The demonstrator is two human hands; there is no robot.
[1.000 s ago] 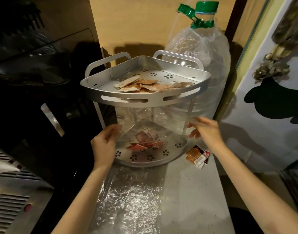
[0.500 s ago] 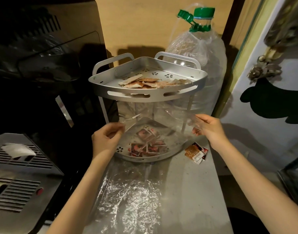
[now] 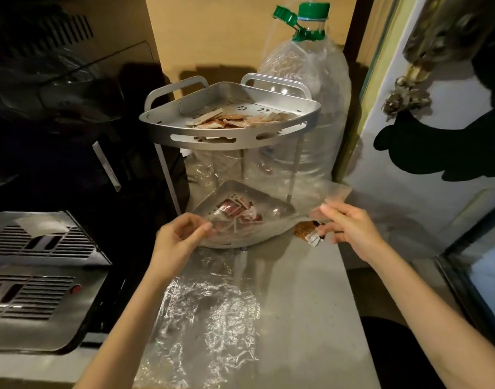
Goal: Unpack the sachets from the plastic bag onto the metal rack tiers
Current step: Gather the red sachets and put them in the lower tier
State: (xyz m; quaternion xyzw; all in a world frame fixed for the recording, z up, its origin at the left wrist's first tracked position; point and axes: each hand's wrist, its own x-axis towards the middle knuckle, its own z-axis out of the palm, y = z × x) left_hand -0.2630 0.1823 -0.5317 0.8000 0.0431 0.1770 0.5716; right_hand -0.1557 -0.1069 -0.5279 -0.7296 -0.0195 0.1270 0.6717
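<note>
A two-tier metal corner rack [image 3: 229, 137] stands on the counter. Tan sachets [image 3: 229, 120] lie on its top tier. Red sachets [image 3: 236, 210] lie on the bottom tier, seen through a clear plastic bag [image 3: 271, 217] that is stretched in front of it. My left hand [image 3: 178, 240] pinches the bag's left edge. My right hand [image 3: 350, 228] pinches its right edge, just above a few loose sachets [image 3: 308, 234] on the counter beside the rack.
A large clear water bottle with a green cap [image 3: 310, 80] stands behind the rack on the right. A crinkled plastic sheet [image 3: 204, 313] covers the counter in front. A metal appliance with vents [image 3: 35, 265] sits at the left. A white wall [image 3: 409, 164] closes the right side.
Both hands have drawn the clear bag down and toward me, away from under the top tier. The camera has moved closer and lower.
</note>
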